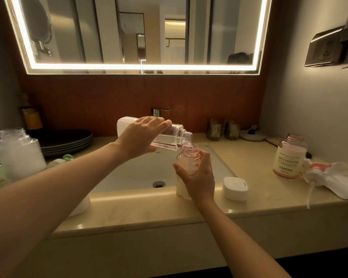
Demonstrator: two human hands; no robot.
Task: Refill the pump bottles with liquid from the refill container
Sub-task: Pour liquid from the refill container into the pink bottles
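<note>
My left hand (142, 135) grips a clear refill container (169, 137) with a white base, tipped nearly flat over the sink. Its threaded mouth rests above the open neck of a pink-tinted pump bottle (186, 159), and clear liquid runs into it. My right hand (199, 177) wraps around that bottle and holds it upright on the sink's front rim. A second pink bottle (289, 157) labelled YAPING stands uncapped on the counter to the right. A clear uncapped bottle (18, 151) with white contents stands at the left.
A white cap (235, 188) lies on the counter beside the sink (141, 173). Crumpled plastic packaging (333, 180) covers the right edge. Dark stacked plates (66, 141) sit back left, two glass cups (222, 129) back right, and the faucet (158, 112) stands behind my hands.
</note>
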